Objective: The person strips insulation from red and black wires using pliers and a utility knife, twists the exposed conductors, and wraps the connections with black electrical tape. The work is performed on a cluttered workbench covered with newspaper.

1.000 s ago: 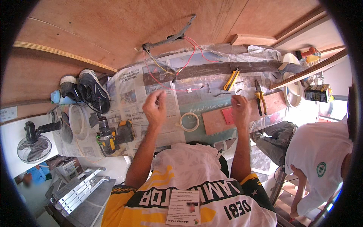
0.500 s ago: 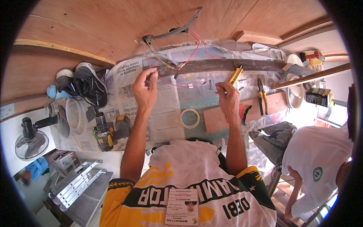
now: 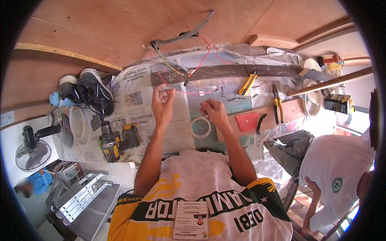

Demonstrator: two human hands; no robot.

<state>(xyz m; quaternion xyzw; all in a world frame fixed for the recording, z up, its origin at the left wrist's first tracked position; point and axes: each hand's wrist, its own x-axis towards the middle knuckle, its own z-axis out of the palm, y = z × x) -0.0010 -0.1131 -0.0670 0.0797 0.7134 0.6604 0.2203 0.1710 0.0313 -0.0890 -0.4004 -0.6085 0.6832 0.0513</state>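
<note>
My left hand (image 3: 163, 103) is closed, thumb against fingers, on a thin red wire (image 3: 161, 77). That wire hangs from the grey conduit (image 3: 189, 33) on the wooden panel and runs right past a small white tag (image 3: 202, 93). Right of it, my right hand (image 3: 215, 113) has its fingers pinched together just above a roll of tape (image 3: 200, 127); whatever is between them is too small to make out. A yellow utility knife (image 3: 248, 82) lies on the newspaper beyond. Yellow and red wires meet at a joint (image 3: 189, 74) over a dark bar (image 3: 237, 70).
Pliers (image 3: 277, 104) and a red square (image 3: 246, 121) lie on a wooden board (image 3: 292, 109) at right. Cordless drill (image 3: 110, 140), shoes (image 3: 96, 90) and another tape roll (image 3: 80, 124) are at left. A person in a white shirt (image 3: 335, 168) is at lower right.
My right hand has moved left and nearer, from beside the utility knife to above the tape roll. My left hand has shifted slightly right and nearer, with the red wire.
</note>
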